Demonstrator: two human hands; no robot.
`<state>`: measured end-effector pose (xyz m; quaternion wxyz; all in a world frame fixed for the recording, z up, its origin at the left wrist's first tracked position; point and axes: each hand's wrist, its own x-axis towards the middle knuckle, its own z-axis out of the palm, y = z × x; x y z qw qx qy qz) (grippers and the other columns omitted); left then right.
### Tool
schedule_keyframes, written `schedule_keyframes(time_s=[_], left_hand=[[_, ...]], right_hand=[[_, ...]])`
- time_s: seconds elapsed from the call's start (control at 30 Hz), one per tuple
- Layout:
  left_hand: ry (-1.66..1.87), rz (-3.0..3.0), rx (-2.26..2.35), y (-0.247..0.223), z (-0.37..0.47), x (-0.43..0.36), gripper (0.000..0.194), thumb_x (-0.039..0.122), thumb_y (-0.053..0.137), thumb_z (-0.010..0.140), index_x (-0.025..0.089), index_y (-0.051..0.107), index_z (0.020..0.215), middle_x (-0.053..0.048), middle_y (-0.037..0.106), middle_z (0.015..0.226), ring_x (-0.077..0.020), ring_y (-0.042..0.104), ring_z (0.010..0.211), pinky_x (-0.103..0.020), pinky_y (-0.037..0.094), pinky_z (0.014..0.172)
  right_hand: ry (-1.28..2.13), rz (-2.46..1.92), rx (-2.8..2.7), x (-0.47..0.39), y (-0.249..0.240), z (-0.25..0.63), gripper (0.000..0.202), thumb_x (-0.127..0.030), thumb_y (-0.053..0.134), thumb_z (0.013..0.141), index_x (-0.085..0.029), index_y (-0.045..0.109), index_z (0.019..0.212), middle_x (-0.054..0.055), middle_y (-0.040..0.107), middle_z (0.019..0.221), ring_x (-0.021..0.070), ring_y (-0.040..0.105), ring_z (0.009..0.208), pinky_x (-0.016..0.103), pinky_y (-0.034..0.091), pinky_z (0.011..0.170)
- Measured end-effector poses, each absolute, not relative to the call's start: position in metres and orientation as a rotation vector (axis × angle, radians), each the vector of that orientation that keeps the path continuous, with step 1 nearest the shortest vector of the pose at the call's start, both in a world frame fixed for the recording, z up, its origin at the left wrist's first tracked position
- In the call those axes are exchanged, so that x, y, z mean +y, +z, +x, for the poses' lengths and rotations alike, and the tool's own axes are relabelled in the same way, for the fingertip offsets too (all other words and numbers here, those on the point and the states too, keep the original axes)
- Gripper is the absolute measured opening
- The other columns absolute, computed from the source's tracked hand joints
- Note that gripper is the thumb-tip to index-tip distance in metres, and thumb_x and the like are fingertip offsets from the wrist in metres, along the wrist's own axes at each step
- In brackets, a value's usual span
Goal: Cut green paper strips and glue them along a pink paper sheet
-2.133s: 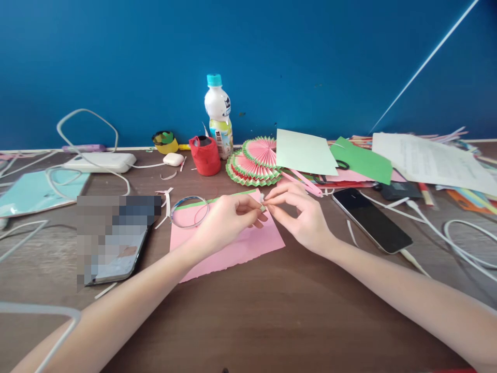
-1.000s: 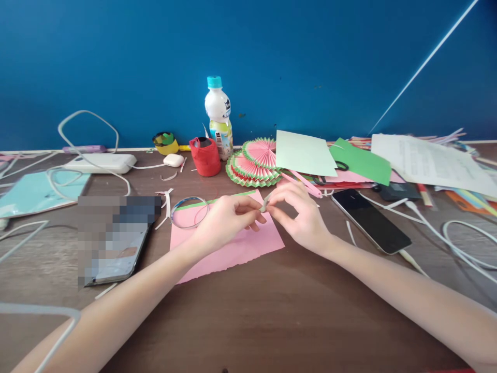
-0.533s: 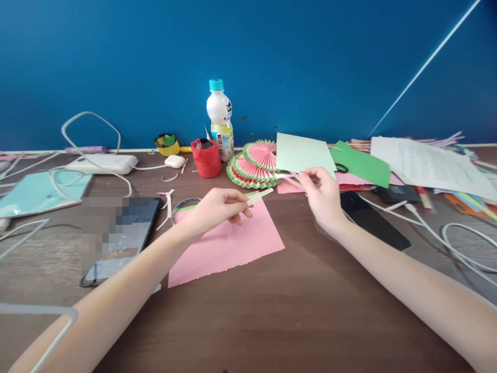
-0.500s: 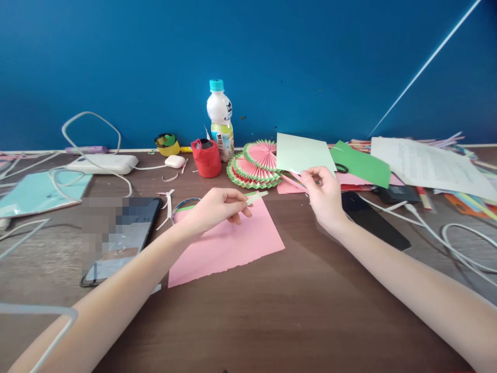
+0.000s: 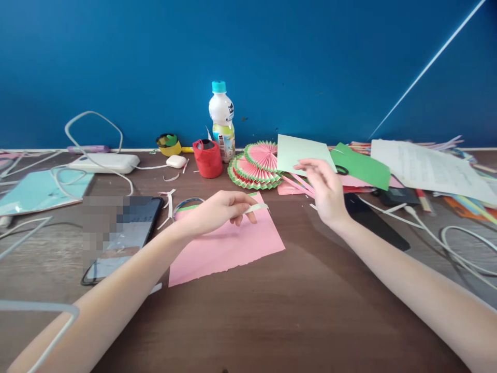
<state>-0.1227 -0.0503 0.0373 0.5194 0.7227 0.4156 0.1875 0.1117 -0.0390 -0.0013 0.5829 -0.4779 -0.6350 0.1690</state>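
Between its thumb and fingers my left hand (image 5: 229,210) pinches a short strip of pale tape (image 5: 257,207), above the pink paper sheet (image 5: 233,248). A narrow green edge shows along the far side of that sheet. My right hand (image 5: 324,189) has its fingers apart, beside the pale green paper (image 5: 303,153) and near pink strips (image 5: 297,184); no object shows in its grip. Left of the pale paper lie folded pink and green paper fans (image 5: 258,166). A roll of tape (image 5: 186,205) is partly hidden behind my left hand.
A bottle (image 5: 222,122) and a red roll (image 5: 208,158) stand by the blue wall. One phone (image 5: 135,233) lies left, another (image 5: 373,220) right. Cables, a white power bank (image 5: 104,163), green paper (image 5: 363,166) and printed sheets (image 5: 430,168) surround the work area.
My right hand's fingers have opened and moved slightly off the pale green paper's lower edge. My left hand and its strip have shifted slightly right and down.
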Motion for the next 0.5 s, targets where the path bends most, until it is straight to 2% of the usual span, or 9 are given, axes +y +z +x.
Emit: schedule_keyframes(time_s=[0.07,0.17,0.27,0.4,0.5], left_hand=[[0.406,1.769,0.996,0.038,-0.120,-0.054,0.019,0.032,0.046,0.083,0.017,0.055,0.091,-0.002,0.068,0.077,-0.0093,0.049,0.056,-0.024,0.040,0.056],[0.376,1.794,1.007,0.039,-0.116,-0.059,0.010,0.030,0.045,0.083,0.020,0.045,0.087,0.001,0.067,0.071,-0.0092,0.050,0.055,-0.023,0.039,0.054],[0.378,1.835,0.993,0.040,-0.116,-0.063,0.007,0.027,0.044,0.084,0.022,0.040,0.082,0.003,0.066,0.068,-0.0090,0.050,0.054,-0.022,0.037,0.052],[0.397,1.945,1.004,0.039,-0.115,-0.067,0.008,0.027,0.042,0.086,0.022,0.039,0.080,0.003,0.065,0.068,-0.0107,0.055,0.059,-0.023,0.039,0.054],[0.517,2.095,1.065,0.041,-0.113,-0.069,0.003,0.023,0.045,0.083,0.022,0.044,0.081,0.003,0.065,0.080,-0.0126,0.059,0.074,-0.025,0.042,0.065]], right_hand=[[0.522,-1.072,-1.729,-0.049,0.005,0.102,0.019,-0.031,0.047,0.087,-0.024,0.062,0.096,0.004,0.062,0.104,0.0191,0.055,0.101,0.036,0.045,0.083],[0.729,-0.998,-2.070,-0.061,0.013,0.090,0.018,-0.033,0.051,0.086,-0.022,0.065,0.086,0.003,0.065,0.095,0.0194,0.055,0.098,0.038,0.043,0.086],[0.884,-1.007,-2.200,-0.068,0.016,0.085,0.014,-0.030,0.055,0.084,-0.020,0.065,0.081,0.003,0.065,0.089,0.0183,0.056,0.089,0.037,0.044,0.081],[0.967,-1.042,-2.187,-0.072,0.018,0.083,0.010,-0.027,0.058,0.081,-0.020,0.066,0.080,0.002,0.065,0.084,0.0161,0.057,0.080,0.033,0.045,0.073],[0.974,-1.057,-2.137,-0.073,0.019,0.081,0.011,-0.026,0.058,0.081,-0.020,0.066,0.078,0.002,0.065,0.082,0.0159,0.057,0.080,0.032,0.045,0.073]])
